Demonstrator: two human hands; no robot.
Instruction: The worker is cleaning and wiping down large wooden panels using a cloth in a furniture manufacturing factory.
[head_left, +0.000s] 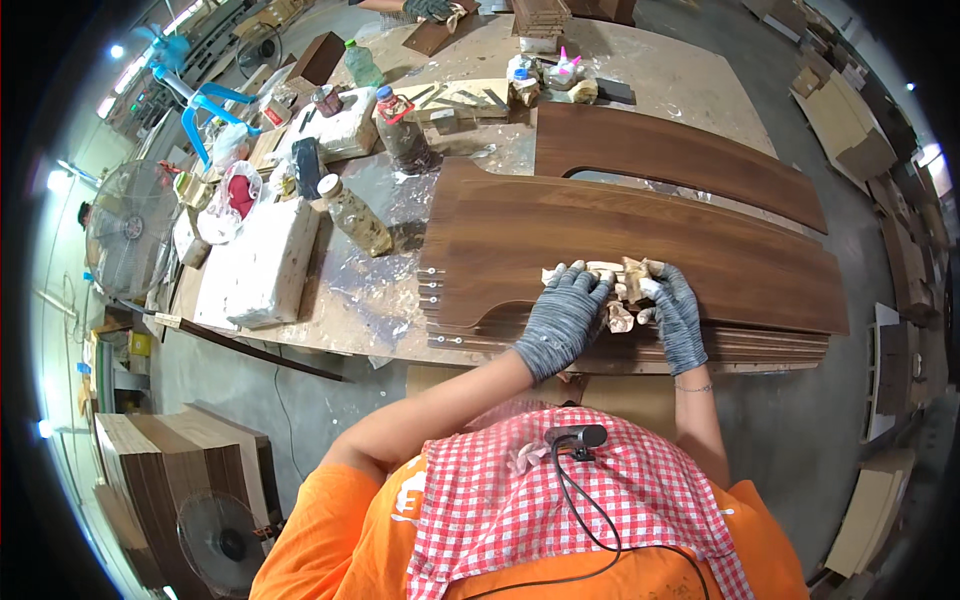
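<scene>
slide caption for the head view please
Gloved left hand and right hand on a crumpled, stained rag over stacked brown panels.

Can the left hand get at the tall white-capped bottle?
Probably yes: only the flat brown board and spotted tabletop lie between the left hand and the bottle; nothing upright blocks it, though it appears to touch the cloth.

Smooth wood and soft-looking cloth
The brown board (560,225) looks like smooth wood with a little shine. The rag (620,317) looks like crumpled cloth, and the gloves (565,322) are dull knit. The table (370,315) looks rough, with pale splotches (such a messy top!). Far left, the green bottle (362,68) looks like shiny, see-through plastic.
</scene>
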